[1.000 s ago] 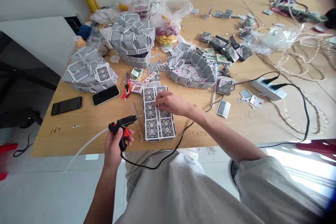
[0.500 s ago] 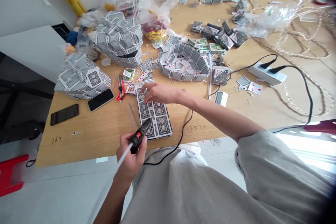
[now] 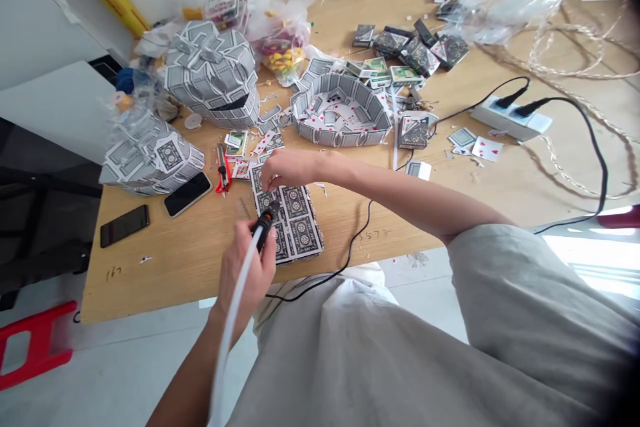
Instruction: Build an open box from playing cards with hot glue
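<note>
My left hand is closed round a black hot glue gun, whose nozzle points away from me over a flat panel covered with playing cards. A long white glue stick trails from the back of the gun. Over the panel's far end is my right hand, its fingers bent down and drawn together close to the cards. Whatever its fingertips may hold is hidden. A red-handled utility knife lies left of the panel, near loose cards.
Two lidded boxes made of folded cards stand at left, beside two phones. Behind the panel sits an open card tray. A power strip with black cords is at right, near card packs.
My right hand has lowered, and its fingers have come together at the panel's far end. My left hand has tipped the glue gun farther forward, moving the nozzle up the panel.
</note>
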`<control>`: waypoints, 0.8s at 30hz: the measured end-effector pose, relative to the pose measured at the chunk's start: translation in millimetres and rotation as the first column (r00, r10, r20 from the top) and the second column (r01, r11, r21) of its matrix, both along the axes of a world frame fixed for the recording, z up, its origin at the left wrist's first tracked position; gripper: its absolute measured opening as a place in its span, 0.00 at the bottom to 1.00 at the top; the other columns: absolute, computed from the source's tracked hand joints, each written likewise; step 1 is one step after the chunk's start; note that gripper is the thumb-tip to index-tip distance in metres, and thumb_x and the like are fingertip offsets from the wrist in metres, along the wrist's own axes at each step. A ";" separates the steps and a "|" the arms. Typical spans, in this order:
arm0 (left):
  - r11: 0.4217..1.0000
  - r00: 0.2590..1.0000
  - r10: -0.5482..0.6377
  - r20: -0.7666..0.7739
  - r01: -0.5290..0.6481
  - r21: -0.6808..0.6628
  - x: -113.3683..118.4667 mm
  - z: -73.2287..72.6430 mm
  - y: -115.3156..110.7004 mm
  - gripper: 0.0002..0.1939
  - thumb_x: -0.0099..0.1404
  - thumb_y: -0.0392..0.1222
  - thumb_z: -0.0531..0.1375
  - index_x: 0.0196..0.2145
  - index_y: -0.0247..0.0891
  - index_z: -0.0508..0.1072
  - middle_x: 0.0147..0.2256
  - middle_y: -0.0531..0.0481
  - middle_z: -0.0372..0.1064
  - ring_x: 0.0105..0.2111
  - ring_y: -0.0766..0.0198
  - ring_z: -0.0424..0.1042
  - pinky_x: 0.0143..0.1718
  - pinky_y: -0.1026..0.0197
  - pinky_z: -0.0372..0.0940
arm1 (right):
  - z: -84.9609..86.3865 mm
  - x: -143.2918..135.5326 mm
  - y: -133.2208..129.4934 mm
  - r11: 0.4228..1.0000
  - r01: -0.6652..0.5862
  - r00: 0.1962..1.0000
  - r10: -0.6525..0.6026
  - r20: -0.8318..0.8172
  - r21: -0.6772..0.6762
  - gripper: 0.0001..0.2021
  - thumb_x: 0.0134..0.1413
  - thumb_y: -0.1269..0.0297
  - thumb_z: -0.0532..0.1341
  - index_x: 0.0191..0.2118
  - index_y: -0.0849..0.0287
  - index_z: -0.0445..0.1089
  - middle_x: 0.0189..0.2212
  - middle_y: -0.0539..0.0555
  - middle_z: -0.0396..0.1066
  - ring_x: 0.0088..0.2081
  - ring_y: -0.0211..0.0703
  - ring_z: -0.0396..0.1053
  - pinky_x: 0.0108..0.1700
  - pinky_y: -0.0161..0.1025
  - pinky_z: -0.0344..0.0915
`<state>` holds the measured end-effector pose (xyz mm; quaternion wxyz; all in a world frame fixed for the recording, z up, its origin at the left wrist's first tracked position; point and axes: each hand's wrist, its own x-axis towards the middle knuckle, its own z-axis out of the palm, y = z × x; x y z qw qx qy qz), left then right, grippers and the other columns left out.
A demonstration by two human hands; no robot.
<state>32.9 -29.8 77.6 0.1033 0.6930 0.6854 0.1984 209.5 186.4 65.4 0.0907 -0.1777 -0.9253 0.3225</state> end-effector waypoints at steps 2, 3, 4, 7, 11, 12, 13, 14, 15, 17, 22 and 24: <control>1.000 1.000 -0.027 0.016 0.027 -0.012 -4.6 9.3 8.2 0.15 0.75 0.55 0.62 0.47 0.42 0.69 0.36 0.42 0.78 0.35 0.45 0.81 0.31 0.56 0.66 | -1.3 -0.5 4.3 0.998 0.000 0.999 -0.003 -0.050 -0.056 0.12 0.61 0.80 0.69 0.44 0.59 0.86 0.39 0.53 0.87 0.42 0.41 0.82 0.46 0.35 0.68; 0.998 0.998 -0.057 0.026 0.057 -0.012 -7.4 13.7 12.9 0.15 0.74 0.56 0.62 0.47 0.42 0.69 0.37 0.42 0.78 0.36 0.45 0.81 0.31 0.56 0.66 | -2.5 -0.1 6.4 0.995 -0.001 0.997 -0.006 -0.072 -0.096 0.12 0.60 0.81 0.69 0.44 0.60 0.86 0.38 0.53 0.87 0.41 0.40 0.82 0.45 0.34 0.68; 0.995 0.995 -0.095 0.036 0.096 -0.012 -10.8 18.0 18.5 0.16 0.74 0.57 0.62 0.46 0.42 0.70 0.37 0.42 0.78 0.36 0.45 0.81 0.32 0.56 0.66 | -4.0 0.7 8.1 0.990 -0.003 0.996 -0.009 -0.089 -0.138 0.13 0.58 0.82 0.69 0.43 0.60 0.86 0.37 0.52 0.87 0.40 0.40 0.82 0.44 0.33 0.68; 0.979 0.979 -0.200 0.027 0.201 -0.040 -23.8 30.5 42.8 0.16 0.73 0.59 0.62 0.42 0.43 0.72 0.33 0.46 0.76 0.34 0.47 0.78 0.33 0.56 0.66 | -9.3 4.5 10.6 0.970 0.003 0.992 -0.033 -0.119 -0.243 0.18 0.54 0.86 0.65 0.41 0.59 0.86 0.36 0.50 0.87 0.38 0.39 0.81 0.43 0.33 0.70; 0.942 0.952 -0.306 -0.009 0.302 -0.145 -41.0 52.4 93.4 0.18 0.67 0.61 0.66 0.33 0.44 0.72 0.24 0.52 0.69 0.23 0.54 0.69 0.29 0.58 0.63 | -14.8 8.9 9.6 0.947 0.056 0.984 -0.105 -0.142 -0.315 0.17 0.50 0.87 0.62 0.38 0.62 0.84 0.34 0.51 0.86 0.36 0.39 0.79 0.43 0.35 0.71; 0.922 0.938 -0.346 -0.016 0.337 -0.191 -43.2 59.3 107.1 0.18 0.66 0.59 0.68 0.32 0.44 0.72 0.23 0.53 0.68 0.22 0.55 0.68 0.30 0.58 0.63 | -15.5 9.2 9.6 0.938 0.057 0.983 -0.113 -0.148 -0.343 0.17 0.49 0.87 0.61 0.38 0.63 0.84 0.33 0.51 0.85 0.36 0.40 0.79 0.43 0.36 0.71; 0.905 0.923 -0.384 -0.029 0.370 -0.211 -43.9 66.8 120.2 0.17 0.64 0.58 0.69 0.31 0.44 0.72 0.23 0.54 0.68 0.23 0.56 0.69 0.31 0.59 0.63 | -15.8 8.9 9.9 0.924 0.055 0.981 -0.120 -0.152 -0.378 0.17 0.48 0.87 0.61 0.38 0.63 0.83 0.32 0.51 0.84 0.35 0.40 0.78 0.42 0.36 0.71; 0.886 0.905 -0.423 -0.048 0.402 -0.233 -43.1 74.5 132.2 0.17 0.63 0.57 0.71 0.32 0.43 0.74 0.24 0.54 0.69 0.24 0.57 0.70 0.33 0.60 0.64 | -15.8 8.2 10.5 0.908 0.050 0.980 -0.124 -0.152 -0.417 0.18 0.47 0.87 0.61 0.38 0.63 0.82 0.31 0.50 0.84 0.36 0.40 0.78 0.41 0.35 0.71; 0.863 0.885 -0.460 -0.072 0.427 -0.269 -41.0 82.1 142.6 0.17 0.63 0.56 0.71 0.32 0.41 0.75 0.25 0.55 0.69 0.26 0.59 0.71 0.36 0.60 0.65 | -15.4 7.0 11.2 0.891 0.048 0.981 -0.128 -0.148 -0.452 0.18 0.46 0.87 0.61 0.38 0.63 0.82 0.31 0.50 0.83 0.36 0.40 0.78 0.41 0.35 0.71; 0.816 0.839 -0.529 -0.126 0.463 -0.346 -34.3 96.0 157.7 0.19 0.65 0.57 0.69 0.36 0.36 0.77 0.28 0.56 0.70 0.29 0.63 0.72 0.44 0.58 0.67 | -13.5 4.4 12.9 0.869 0.053 0.985 -0.127 -0.118 -0.492 0.16 0.45 0.86 0.63 0.37 0.63 0.81 0.29 0.48 0.82 0.35 0.41 0.78 0.39 0.34 0.71; 0.828 0.845 -0.515 -0.141 0.448 -0.338 -24.1 104.4 157.5 0.22 0.67 0.58 0.64 0.41 0.32 0.77 0.33 0.56 0.73 0.35 0.62 0.75 0.50 0.52 0.68 | -2.0 15.1 8.1 0.913 0.170 0.974 -0.212 -0.076 -0.370 0.11 0.47 0.84 0.65 0.34 0.64 0.80 0.28 0.48 0.80 0.34 0.39 0.74 0.40 0.34 0.67; 0.884 0.912 -0.410 -0.016 0.393 -0.252 -26.2 94.3 143.9 0.17 0.67 0.54 0.66 0.43 0.36 0.76 0.34 0.53 0.76 0.35 0.59 0.76 0.46 0.55 0.69 | 5.0 31.4 -6.0 0.886 0.367 0.904 -0.411 -0.114 -0.284 0.10 0.52 0.82 0.64 0.35 0.64 0.80 0.32 0.50 0.80 0.36 0.39 0.75 0.42 0.36 0.66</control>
